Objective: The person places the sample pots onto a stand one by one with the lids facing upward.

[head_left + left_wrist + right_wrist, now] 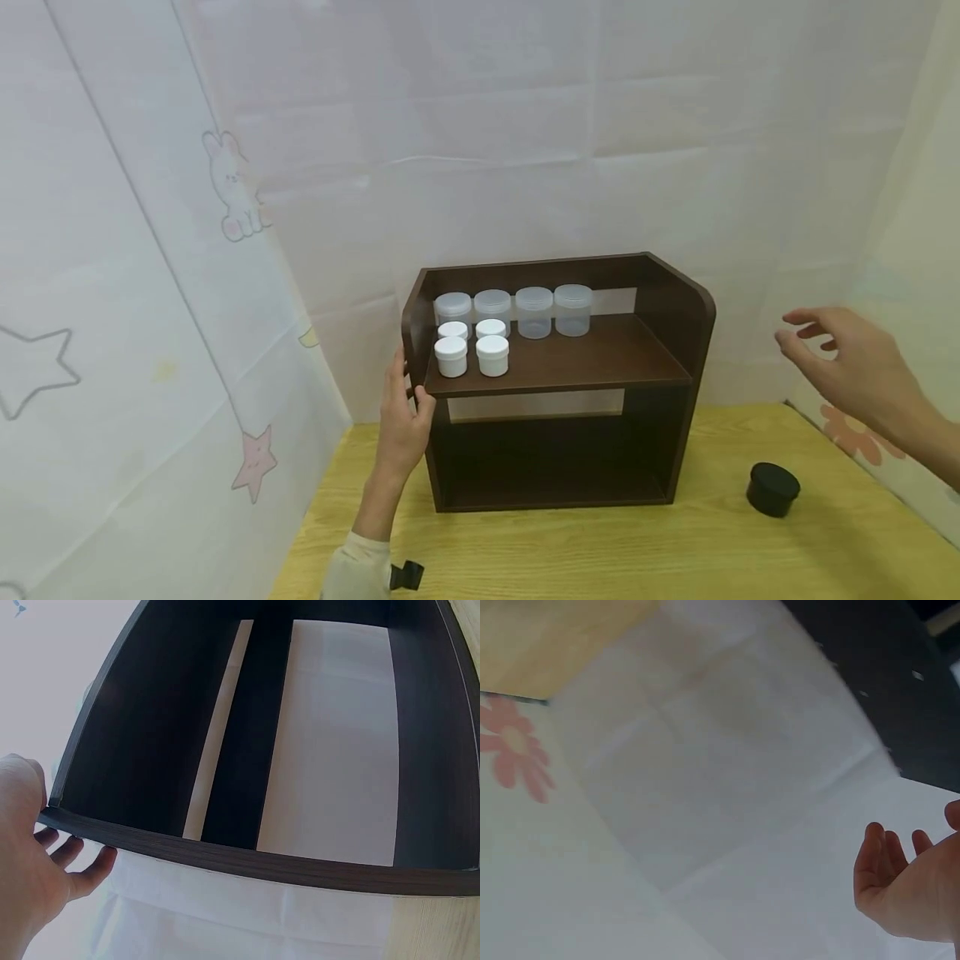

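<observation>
A dark brown two-tier desktop shelf [600, 357] stands on the table. My left hand [403, 429] holds its left side panel at the level of the middle board, thumb at the front and fingers round the outer side. In the left wrist view, the thumb and fingers lie on either side of the panel's edge [247, 867]. Several small white lidded jars [492, 357] sit at the left of the upper board, before a row of translucent jars [534, 315]. Off to the shelf's right, my right hand [862, 367] is raised in the air, fingers loosely bent, holding nothing.
A round black lidded container [772, 490] lies on the yellow wood-grain table [577, 554], right of the shelf and below the right hand. White sheets [510, 192] with printed figures hang behind and at both sides.
</observation>
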A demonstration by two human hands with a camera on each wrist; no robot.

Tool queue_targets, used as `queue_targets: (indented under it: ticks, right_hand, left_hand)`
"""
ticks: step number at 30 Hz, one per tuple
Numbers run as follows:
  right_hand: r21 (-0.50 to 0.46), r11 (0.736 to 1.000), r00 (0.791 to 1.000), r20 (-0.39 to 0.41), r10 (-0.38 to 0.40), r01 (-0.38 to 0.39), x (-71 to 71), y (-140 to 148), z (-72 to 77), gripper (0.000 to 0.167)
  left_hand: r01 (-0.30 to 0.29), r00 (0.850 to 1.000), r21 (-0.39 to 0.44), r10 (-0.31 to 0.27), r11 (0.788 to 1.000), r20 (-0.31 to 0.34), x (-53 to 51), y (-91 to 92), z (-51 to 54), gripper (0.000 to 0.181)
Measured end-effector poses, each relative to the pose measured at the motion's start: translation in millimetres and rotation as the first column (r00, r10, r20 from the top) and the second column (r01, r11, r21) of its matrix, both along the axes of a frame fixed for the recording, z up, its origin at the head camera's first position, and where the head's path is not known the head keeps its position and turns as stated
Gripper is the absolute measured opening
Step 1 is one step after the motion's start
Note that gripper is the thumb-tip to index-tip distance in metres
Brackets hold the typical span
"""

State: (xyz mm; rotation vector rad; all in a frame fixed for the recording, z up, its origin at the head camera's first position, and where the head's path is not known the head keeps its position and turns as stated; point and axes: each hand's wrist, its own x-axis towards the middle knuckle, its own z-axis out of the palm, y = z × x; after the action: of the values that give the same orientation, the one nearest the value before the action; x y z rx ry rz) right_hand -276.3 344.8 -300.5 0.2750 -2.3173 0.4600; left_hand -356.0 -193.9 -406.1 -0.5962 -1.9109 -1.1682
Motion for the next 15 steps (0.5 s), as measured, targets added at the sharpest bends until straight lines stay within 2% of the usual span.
queue_targets:
  ticks: [8,11,15]
  right_hand:
    - [0.008,1.0,0.994,0.11,-0.01,0.009,-6.7,43,-70.2,0.04]
    - [-0.006,0.999,0.986,0.161,0.041,-0.04,-11.5,53,-96.9,0.041]
    - [0.006,0.997,0.97,0.23,0.079,-0.083,-15.4,64,-131.3,0.05]
  left_hand:
    - [-0.001,1.0,0.0,0.001,1.0,-0.002,0.1,-1.4,-2.2,0.073]
    - [-0.007,1.0,-0.001,0.007,1.0,0.001,-1.1,-1.7,-2.6,0.073]
    - [-0.008,1.0,-0.001,0.008,1.0,0.011,-1.8,-1.6,-2.0,0.073]
